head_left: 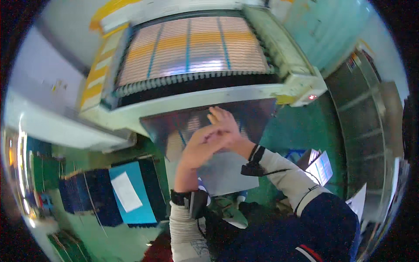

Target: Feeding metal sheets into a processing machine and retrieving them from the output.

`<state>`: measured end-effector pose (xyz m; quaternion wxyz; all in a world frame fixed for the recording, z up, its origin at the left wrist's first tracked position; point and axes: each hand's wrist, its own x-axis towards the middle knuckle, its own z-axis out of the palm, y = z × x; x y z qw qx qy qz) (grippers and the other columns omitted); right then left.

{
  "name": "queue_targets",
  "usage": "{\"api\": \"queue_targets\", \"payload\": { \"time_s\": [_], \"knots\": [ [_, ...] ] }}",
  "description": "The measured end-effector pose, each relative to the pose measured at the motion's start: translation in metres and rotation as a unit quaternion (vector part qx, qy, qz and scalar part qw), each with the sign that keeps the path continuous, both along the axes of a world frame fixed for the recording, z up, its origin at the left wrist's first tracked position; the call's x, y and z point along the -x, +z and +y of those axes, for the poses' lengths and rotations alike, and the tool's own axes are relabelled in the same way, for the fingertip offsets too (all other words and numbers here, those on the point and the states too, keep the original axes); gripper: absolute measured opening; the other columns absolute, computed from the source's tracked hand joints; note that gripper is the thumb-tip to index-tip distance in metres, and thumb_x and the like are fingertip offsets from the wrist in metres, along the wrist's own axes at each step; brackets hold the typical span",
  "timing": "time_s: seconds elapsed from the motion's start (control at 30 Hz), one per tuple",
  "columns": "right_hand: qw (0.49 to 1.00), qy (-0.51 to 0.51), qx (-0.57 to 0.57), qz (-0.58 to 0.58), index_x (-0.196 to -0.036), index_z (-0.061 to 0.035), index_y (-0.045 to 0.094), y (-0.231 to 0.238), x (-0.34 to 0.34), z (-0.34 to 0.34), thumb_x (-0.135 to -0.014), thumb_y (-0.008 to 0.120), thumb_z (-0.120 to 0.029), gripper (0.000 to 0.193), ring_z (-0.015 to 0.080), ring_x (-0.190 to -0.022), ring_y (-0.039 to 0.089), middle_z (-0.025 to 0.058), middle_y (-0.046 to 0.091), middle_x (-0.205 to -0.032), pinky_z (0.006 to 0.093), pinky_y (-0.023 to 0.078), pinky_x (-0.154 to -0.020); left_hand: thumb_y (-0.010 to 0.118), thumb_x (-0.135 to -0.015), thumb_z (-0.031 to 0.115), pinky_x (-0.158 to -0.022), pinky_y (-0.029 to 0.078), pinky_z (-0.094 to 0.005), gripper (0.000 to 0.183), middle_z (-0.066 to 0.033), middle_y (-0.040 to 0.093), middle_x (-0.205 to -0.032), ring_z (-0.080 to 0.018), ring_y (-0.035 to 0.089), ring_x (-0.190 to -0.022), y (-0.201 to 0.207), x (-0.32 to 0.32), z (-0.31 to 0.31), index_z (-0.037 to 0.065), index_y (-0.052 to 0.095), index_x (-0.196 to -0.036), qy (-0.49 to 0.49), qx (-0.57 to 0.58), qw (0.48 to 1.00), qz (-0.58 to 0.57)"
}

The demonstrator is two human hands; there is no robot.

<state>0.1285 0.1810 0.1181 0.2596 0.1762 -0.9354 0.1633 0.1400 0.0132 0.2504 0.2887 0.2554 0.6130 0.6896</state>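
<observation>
My left hand (200, 147) and my right hand (226, 124) meet in the middle of the view, overlapping each other. The fingers of my right hand point up and away, stretched out, and nothing shows in them. My left hand reaches across its palm side; its fingertips blur into the right hand and are hard to make out. Beneath both hands is a dark, shiny panel (257, 114) with reflections. A plain grey sheet-like surface (233, 172) lies at its near side. Each wrist wears a black strap with a small device and a cord.
Beyond the panel stands a pale machine (209, 97) with a bed of rollers (196, 52) and yellow-striped sides. At lower left are dark racks (94, 192) and a blue board (146, 192) bearing a white sheet (126, 191). Grey cabinets (358, 109) line the right.
</observation>
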Motion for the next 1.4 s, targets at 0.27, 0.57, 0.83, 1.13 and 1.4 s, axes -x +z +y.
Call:
{"api": "queue_targets", "payload": {
  "time_s": [0.27, 0.57, 0.83, 1.13, 1.4],
  "knots": [
    [0.978, -0.027, 0.090, -0.186, -0.113, -0.0046, 0.059, 0.010, -0.018, -0.003, -0.081, 0.056, -0.017, 0.034, 0.0333, -0.124, 0.042, 0.0157, 0.049, -0.126, 0.0495, 0.029, -0.107, 0.062, -0.089, 0.018, -0.076, 0.047, -0.0248, 0.021, -0.0036, 0.065, -0.089, -0.0111, 0.060, -0.083, -0.016, 0.033, 0.056, 0.000, 0.065, -0.098, 0.152, 0.033, 0.985, -0.071],
    [0.984, -0.040, 0.172, 0.001, -0.100, -0.0034, 0.065, 0.002, -0.025, -0.009, -0.073, 0.056, -0.018, 0.032, 0.0328, -0.116, 0.044, 0.0131, 0.053, -0.116, 0.0466, 0.034, -0.101, 0.060, -0.091, 0.014, -0.077, 0.049, -0.0255, 0.018, -0.0093, 0.066, -0.093, -0.0132, 0.061, -0.084, -0.029, 0.044, 0.111, -0.002, 0.064, -0.099, 0.142, 0.014, 0.985, -0.095],
    [0.992, -0.025, 0.116, -0.028, -0.103, -0.0056, 0.064, 0.005, -0.049, -0.004, -0.068, 0.057, -0.022, 0.039, 0.0294, -0.114, 0.043, 0.0118, 0.051, -0.116, 0.0425, 0.036, -0.096, 0.064, -0.089, 0.016, -0.080, 0.049, -0.0272, 0.026, -0.0083, 0.065, -0.094, -0.0154, 0.062, -0.087, -0.028, 0.041, 0.117, -0.003, 0.063, -0.105, 0.075, 0.174, 0.973, 0.134],
    [0.992, -0.053, 0.103, 0.056, -0.116, -0.0037, 0.057, -0.010, -0.096, -0.018, -0.072, 0.057, -0.025, 0.049, 0.0351, -0.125, 0.038, 0.0134, 0.047, -0.126, 0.0484, 0.027, -0.109, 0.074, -0.080, 0.023, -0.078, 0.051, -0.0285, 0.040, -0.0116, 0.066, -0.097, -0.0154, 0.063, -0.088, -0.031, 0.004, 0.102, -0.001, 0.063, -0.110, -0.067, 0.314, 0.918, 0.233],
    [0.965, -0.008, 0.263, -0.010, -0.121, -0.0010, 0.050, -0.017, -0.147, -0.032, -0.086, 0.053, -0.018, 0.039, 0.0384, -0.127, 0.038, 0.0199, 0.047, -0.128, 0.0482, 0.029, -0.108, 0.075, -0.076, 0.031, -0.075, 0.052, -0.0342, 0.044, -0.0131, 0.068, -0.090, -0.0221, 0.066, -0.081, -0.059, -0.026, 0.093, -0.001, 0.065, -0.106, -0.144, 0.402, 0.844, 0.325]
  ]
}}
